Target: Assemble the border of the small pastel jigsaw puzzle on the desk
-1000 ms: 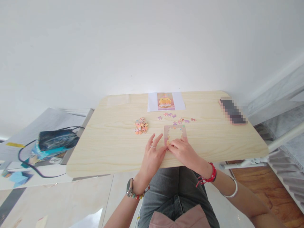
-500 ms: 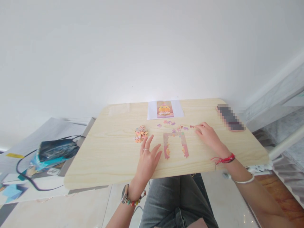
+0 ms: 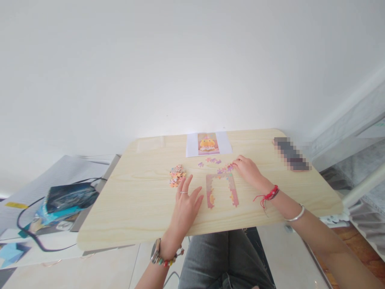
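Near the middle of the frame, on the pale wooden worktop (image 3: 138,200), the right hand (image 3: 248,171) rests with fingers curled over a row of loose puzzle pieces (image 3: 224,168); whether it pinches one I cannot tell. Those pieces lie just beyond the top edge of the unfinished puzzle frame (image 3: 221,190), whose long sides run towards the person. Left of that frame, the left hand (image 3: 185,202) lies flat with fingers spread, holding nothing, a small heap of pieces (image 3: 177,176) just above it. Higher up lies the reference picture (image 3: 208,143).
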`<state>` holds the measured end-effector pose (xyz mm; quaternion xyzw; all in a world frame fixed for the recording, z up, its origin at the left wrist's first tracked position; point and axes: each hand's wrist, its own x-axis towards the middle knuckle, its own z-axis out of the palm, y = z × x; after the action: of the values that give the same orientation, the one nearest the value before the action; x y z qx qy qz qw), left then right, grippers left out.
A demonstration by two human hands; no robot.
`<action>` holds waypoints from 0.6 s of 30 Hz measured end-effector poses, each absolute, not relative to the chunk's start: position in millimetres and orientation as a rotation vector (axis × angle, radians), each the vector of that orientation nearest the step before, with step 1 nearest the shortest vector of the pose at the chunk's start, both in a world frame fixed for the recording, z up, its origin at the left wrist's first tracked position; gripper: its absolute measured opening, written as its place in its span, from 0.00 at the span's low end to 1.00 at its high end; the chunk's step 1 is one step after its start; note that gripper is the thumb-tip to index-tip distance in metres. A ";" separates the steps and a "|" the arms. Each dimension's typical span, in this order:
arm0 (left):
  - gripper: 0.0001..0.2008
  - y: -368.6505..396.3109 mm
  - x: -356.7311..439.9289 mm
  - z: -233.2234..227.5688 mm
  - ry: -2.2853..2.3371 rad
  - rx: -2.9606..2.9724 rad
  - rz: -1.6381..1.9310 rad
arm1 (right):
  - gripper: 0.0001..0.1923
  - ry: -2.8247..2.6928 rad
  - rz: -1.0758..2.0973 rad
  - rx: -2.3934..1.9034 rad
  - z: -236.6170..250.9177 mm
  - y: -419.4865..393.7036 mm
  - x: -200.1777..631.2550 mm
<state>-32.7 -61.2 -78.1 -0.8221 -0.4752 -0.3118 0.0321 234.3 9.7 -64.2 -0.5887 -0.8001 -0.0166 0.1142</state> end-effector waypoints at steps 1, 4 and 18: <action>0.08 -60.1 -32.5 -77.9 -1.462 -2.528 -0.960 | 0.11 -2.359 -0.028 -1.713 -63.6 11.1 233.5; 0.08 -58.3 -31.9 -78.0 -1.462 -2.529 -0.953 | 0.11 -2.334 0.051 -1.678 -61.5 13.0 236.3; 0.30 -45.2 -71.4 -81.4 -2.061 -2.068 -0.664 | 0.13 -2.233 0.278 -1.441 -43.7 -29.4 248.7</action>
<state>-71.4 -45.2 -81.4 -0.6888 -0.6865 -0.2210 0.0735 248.7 -29.4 -43.7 -0.5244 -0.8129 0.1010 0.2325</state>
